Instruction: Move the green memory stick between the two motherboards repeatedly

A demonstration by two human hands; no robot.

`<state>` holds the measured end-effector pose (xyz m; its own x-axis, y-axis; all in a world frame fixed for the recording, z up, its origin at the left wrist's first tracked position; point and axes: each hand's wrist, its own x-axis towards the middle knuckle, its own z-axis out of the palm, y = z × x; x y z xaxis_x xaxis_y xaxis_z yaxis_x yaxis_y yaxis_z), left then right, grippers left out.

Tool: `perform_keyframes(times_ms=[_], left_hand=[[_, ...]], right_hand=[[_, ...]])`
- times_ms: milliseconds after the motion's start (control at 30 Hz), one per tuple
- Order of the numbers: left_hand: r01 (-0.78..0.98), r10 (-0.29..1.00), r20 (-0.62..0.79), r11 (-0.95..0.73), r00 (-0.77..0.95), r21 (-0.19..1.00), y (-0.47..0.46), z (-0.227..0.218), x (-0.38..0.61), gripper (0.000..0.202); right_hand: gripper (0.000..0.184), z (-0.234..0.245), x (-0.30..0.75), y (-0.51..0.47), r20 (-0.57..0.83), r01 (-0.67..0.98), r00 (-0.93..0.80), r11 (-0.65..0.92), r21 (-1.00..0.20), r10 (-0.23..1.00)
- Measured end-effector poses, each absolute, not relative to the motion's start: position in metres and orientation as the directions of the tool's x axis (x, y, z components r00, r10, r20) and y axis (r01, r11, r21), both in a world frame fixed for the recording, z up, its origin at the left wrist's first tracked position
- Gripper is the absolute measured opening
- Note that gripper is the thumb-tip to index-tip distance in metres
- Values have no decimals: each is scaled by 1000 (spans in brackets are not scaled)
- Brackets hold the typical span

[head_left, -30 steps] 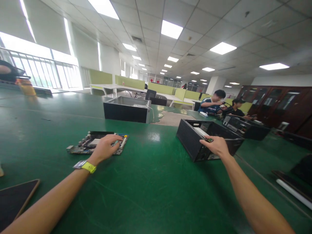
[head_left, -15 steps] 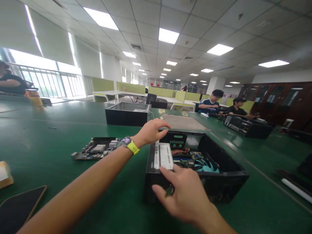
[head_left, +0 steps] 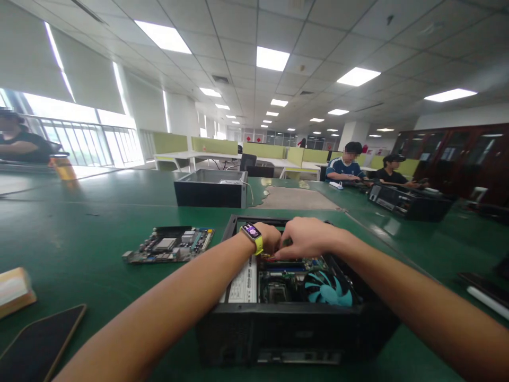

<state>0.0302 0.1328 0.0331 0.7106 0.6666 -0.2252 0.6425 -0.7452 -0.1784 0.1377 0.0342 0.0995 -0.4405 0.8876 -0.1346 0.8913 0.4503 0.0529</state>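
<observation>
The open case [head_left: 294,335] sits at the lower centre of the frame, a blue fan [head_left: 328,293] inside. The left hand [head_left: 269,237] and right hand [head_left: 305,237] reach close together into its far part; I cannot tell whether either grips anything. A board [head_left: 169,245] lies on the desk [head_left: 119,292], left of centre.
</observation>
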Motion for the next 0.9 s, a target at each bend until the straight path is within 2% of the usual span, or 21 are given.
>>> perform_keyframes(times_ms=[67, 133, 300, 367, 467, 700, 900], left_hand=[[624, 653, -300, -756, 696, -199, 136, 30, 28, 31], [590, 610, -395, -786, 687, -186, 139, 26, 30, 31], [543, 503, -524, -835, 688, -89, 148, 5, 47, 29], [529, 469, -547, -847, 693, -56, 152, -4, 54, 24], [526, 459, -561, -849, 689, -50, 156, -14, 58, 15], [570, 520, -528, -818, 672, -80, 161, -22, 56, 24], [570, 531, -534, -814, 658, -108, 159, -21, 56, 21]], right_hand=[[46, 89, 156, 73, -223, 936, -295, 328, 125, 929], [45, 67, 168, 102, -288, 948, -221, 274, 161, 932], [57, 13, 174, 125, -387, 891, -152, 296, 344, 909], [57, 4, 171, 123, -405, 867, -160, 324, 379, 900], [51, -1, 166, 121, -393, 848, -185, 348, 399, 901], [37, -10, 169, 125, -286, 848, -251, 353, 396, 925], [37, -13, 170, 126, -280, 880, -188, 288, 377, 941]])
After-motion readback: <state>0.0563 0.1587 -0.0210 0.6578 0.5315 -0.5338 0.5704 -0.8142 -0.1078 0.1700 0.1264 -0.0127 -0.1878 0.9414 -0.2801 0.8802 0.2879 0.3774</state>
